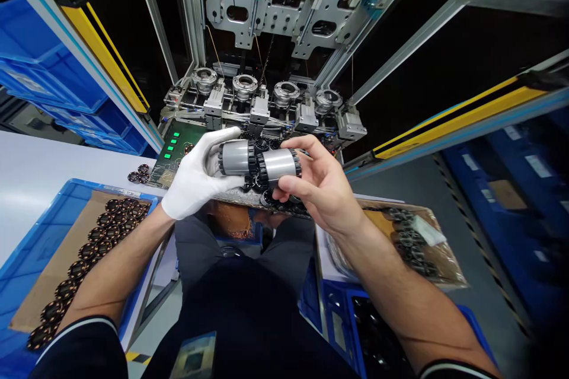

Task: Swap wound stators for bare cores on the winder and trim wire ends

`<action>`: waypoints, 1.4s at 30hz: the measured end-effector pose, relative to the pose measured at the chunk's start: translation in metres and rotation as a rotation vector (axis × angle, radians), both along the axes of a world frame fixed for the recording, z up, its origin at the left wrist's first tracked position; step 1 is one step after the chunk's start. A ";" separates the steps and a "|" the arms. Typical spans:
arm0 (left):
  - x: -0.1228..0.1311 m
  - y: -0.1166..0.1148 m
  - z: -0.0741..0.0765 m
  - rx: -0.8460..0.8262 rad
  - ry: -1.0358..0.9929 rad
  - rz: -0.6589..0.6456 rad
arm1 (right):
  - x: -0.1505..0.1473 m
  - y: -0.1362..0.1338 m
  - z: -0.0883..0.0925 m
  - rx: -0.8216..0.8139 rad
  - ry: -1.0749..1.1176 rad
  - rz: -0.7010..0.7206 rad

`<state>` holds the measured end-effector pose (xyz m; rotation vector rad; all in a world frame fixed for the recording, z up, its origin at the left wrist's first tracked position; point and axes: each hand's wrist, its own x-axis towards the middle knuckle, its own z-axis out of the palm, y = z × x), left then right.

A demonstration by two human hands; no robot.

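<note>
While a four-station machine (267,100) waits behind, the gloved left hand (195,174) and bare right hand (317,186) each clamp a grey motor cylinder (235,157) (279,165) end to end above the desk's front edge; rigid, probably weighty parts, best gripped around the smooth sleeve.

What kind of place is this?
Most likely a factory workstation: a machine with four round metal fixtures, blue bins, and trays of copper-wound parts.

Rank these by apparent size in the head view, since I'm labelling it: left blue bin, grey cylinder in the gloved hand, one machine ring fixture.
1. Left blue bin, partly cut off.
2. Grey cylinder in the gloved left hand.
3. Ring fixture; it sits farther away, so this rank is unsure.
</note>
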<state>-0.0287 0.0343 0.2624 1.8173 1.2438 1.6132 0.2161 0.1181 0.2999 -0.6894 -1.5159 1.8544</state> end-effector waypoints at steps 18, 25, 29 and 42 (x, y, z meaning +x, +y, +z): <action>-0.117 0.120 0.036 -0.079 0.282 0.257 | -0.064 0.140 0.018 0.578 -0.326 -0.049; -0.205 0.255 0.035 -0.431 0.619 0.551 | -0.154 0.281 -0.014 1.081 -0.656 -0.183; -0.226 0.291 0.018 -0.576 0.678 0.599 | -0.179 0.318 -0.029 1.142 -0.917 -0.214; -0.238 0.330 0.026 -0.663 1.201 0.398 | -0.195 0.375 -0.018 1.285 -0.997 0.172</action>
